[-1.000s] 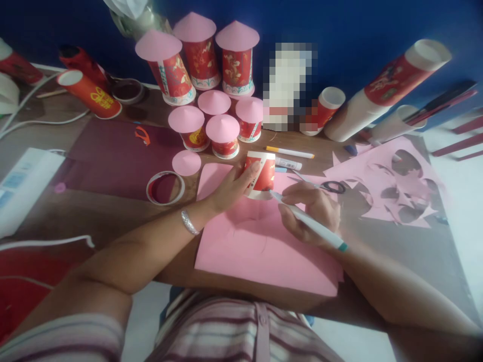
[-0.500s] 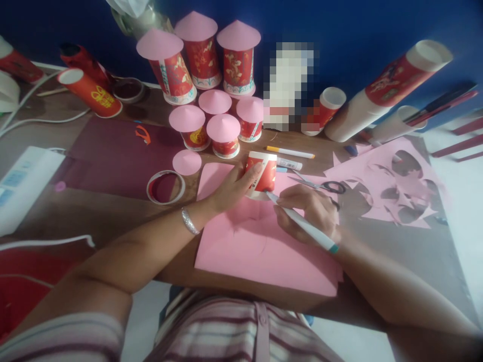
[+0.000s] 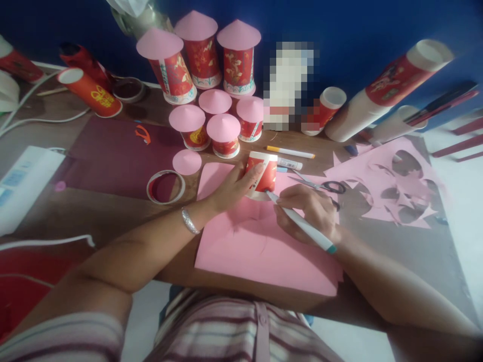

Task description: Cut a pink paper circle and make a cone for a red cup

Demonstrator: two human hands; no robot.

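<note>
Blue wall (image 3: 332, 30) behind the far edge of the table (image 3: 105, 213). Left hand (image 3: 234, 188): fingers spread to the width of a short red-and-white cylinder (image 3: 267, 177) and gripping it; thumb across its front, remaining fingers mostly hidden. Cylinder is tilted slightly, over the far part of pink sheets (image 3: 234, 251) that lie along the middle of the table's near edge; contact with the sheets cannot be determined. Right hand (image 3: 307, 211): fingers pinched around a white marker (image 3: 310, 229), no gap seen; its tip meets the cylinder's lower front. Scissors (image 3: 319, 186) lie beyond the right hand. Seven cone-topped cylinders (image 3: 239, 65) stand toward the far edge. Cut pink paper (image 3: 409, 188) lies near the right edge.
</note>
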